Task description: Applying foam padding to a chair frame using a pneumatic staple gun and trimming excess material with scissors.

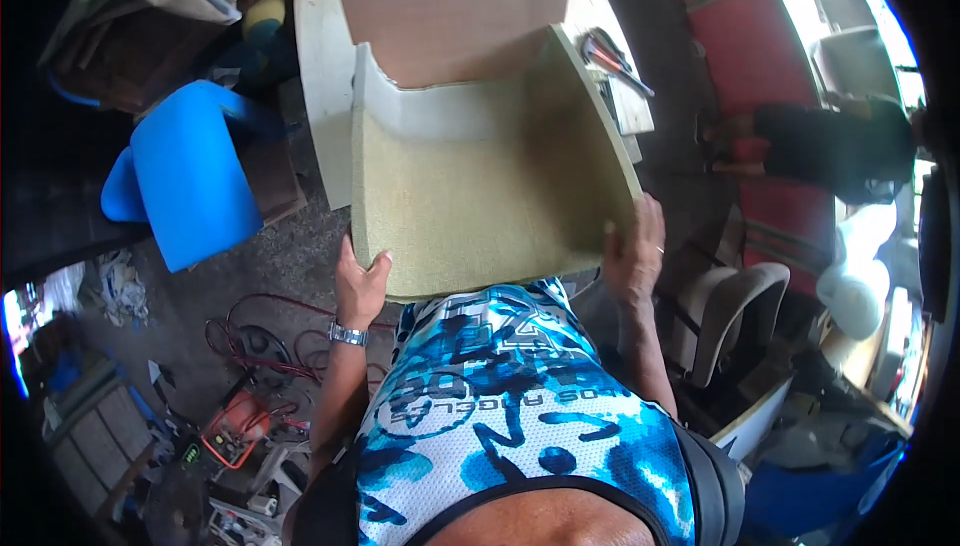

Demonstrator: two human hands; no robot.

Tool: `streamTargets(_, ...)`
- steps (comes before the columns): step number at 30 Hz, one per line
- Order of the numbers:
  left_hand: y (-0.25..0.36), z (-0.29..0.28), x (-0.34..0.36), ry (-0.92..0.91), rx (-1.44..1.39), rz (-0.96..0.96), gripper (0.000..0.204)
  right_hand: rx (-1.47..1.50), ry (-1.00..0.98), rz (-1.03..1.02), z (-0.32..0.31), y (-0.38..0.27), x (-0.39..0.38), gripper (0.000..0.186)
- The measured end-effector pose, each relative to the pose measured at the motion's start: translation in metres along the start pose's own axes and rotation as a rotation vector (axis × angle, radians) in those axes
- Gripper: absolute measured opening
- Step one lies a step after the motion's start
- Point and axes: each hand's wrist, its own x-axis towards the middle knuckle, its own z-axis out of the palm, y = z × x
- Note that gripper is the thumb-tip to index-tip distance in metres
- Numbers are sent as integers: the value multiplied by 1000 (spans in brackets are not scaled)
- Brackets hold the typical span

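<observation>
A curved chair shell [470, 196] lined in olive-yellow material spans the space in front of my torso. Its two side walls rise at left and right, and a flat brown panel [455, 6] stands at its far end. My left hand [361, 286] clasps the near left edge, with the thumb over the inside and the fingers mostly hidden outside. On the opposite side, my right hand [633, 251] grips the near right edge, its thumb inside the shell and fingers around the wall. The shell's near edge meets my shirt.
A pale worktable [325, 136] lies beneath the shell's far part, with hand tools [615, 61] on its right. A blue chair [195, 181] stands at left. Red hose [300, 331] coils on the floor. A beige chair [745, 316] and a person [830, 146] in dark clothes are at right.
</observation>
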Motion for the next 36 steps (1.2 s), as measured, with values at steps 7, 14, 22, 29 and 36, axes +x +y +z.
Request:
streamTargets(7, -6, -1, -4, -68, -54, 7, 50, -51, -714, -103, 130, -44, 29, 76)
streamTargets(14, 0, 3, -20, -90, -57, -75, 57, -290, -777, -116, 235, -3, 105, 87)
streamTargets(22, 9, -6, -25, -117, -46, -137, 48, -374, -856, -119, 289, 3, 179, 87)
streamTargets(29, 13, -5, -21, -119, 51, -213, 49, -358, -846, -88, 346, 16, 231, 83)
streamTargets(36, 52, -8, -5, -50, 384, -133, 72, -112, -730, -84, 326, -7, 201, 78)
